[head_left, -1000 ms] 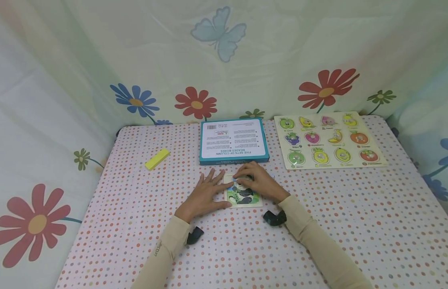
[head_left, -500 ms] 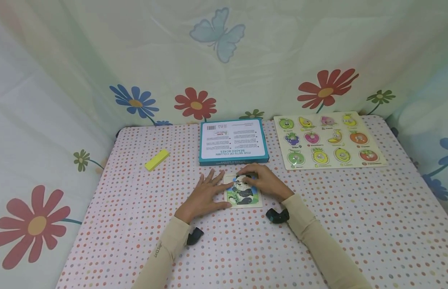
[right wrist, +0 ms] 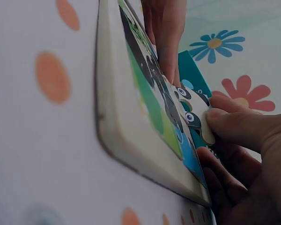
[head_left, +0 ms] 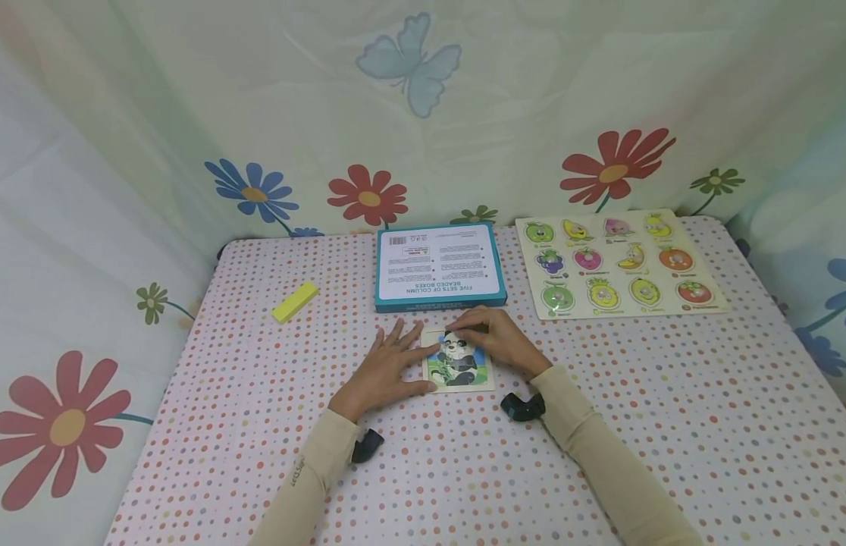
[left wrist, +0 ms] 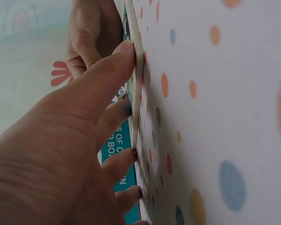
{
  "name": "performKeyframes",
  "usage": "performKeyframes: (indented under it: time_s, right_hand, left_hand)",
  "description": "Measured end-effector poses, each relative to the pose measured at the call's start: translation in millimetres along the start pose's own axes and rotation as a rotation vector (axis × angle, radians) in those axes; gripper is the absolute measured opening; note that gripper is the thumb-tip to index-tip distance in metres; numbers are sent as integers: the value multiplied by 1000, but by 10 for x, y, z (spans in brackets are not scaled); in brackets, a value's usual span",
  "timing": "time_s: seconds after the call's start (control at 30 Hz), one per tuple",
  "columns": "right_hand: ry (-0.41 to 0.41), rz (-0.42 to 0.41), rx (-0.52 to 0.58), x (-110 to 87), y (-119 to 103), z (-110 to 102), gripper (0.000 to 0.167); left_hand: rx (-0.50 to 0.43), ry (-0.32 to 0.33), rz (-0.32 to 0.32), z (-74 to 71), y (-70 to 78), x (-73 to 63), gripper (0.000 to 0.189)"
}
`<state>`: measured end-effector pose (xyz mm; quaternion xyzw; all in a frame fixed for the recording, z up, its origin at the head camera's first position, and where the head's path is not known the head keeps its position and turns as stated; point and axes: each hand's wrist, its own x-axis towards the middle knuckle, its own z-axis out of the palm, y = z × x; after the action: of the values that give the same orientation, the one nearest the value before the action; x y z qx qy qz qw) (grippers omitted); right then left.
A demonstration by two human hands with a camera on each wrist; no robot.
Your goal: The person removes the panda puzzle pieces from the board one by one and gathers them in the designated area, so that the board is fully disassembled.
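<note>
Head view: panda puzzle (head_left: 459,365) flat between 2 hands (head_left: 384,373) (head_left: 502,343).

Passable along left edge of table (head_left: 423,478), outside yellow block (head_left: 296,302); blocked at back edge by teal box (head_left: 440,262), fruit board (head_left: 621,267), mid-table by left hand (head_left: 384,371), right hand (head_left: 503,339), puzzle (head_left: 459,370).

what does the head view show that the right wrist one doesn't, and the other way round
Only the head view shows the yellow block, the fruit board and the butterfly on the backdrop. Only the right wrist view clearly shows the panda-face piece tilted up from the puzzle, pinched by the right hand. Both show that puzzle, the right hand, at least part of the left hand and the teal box.
</note>
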<state>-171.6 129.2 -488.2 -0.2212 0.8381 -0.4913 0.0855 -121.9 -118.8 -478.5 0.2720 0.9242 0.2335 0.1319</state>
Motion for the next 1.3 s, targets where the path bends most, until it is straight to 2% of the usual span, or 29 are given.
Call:
performKeyframes:
  time_s: [0.2, 0.33, 0.4, 0.5, 0.63, 0.8, 1.07, 1.3]
  right_hand:
    - [9, -22, -20, 18, 13, 15, 17]
    - [16, -36, -42, 21, 6, 11, 17]
    - [17, -29, -46, 22, 4, 9, 17]
    - [14, -13, -49, 21, -5, 9, 17]
    - [7, 16, -53, 14, -34, 9, 17]
    - [8, 27, -48, 10, -33, 16, 17]
    - [9, 25, -38, 5, -33, 24, 17]
    - [43, 114, 23, -6, -68, 1, 16]
  left_hand:
    - [4, -4, -8, -14, 45, 8, 65]
    - [11, -1, 38, 1, 114, 37, 62]
    - [48, -4, 65, 25, 144, 56, 61]
    - [97, -11, 84, 61, 179, 85, 60]
    - [113, -14, 96, 90, 223, 125, 57]
    - [127, -35, 92, 122, 259, 174, 57]
    - [149, -49, 89, 135, 275, 175, 56]
    - [156, -61, 83, 129, 278, 181, 55]
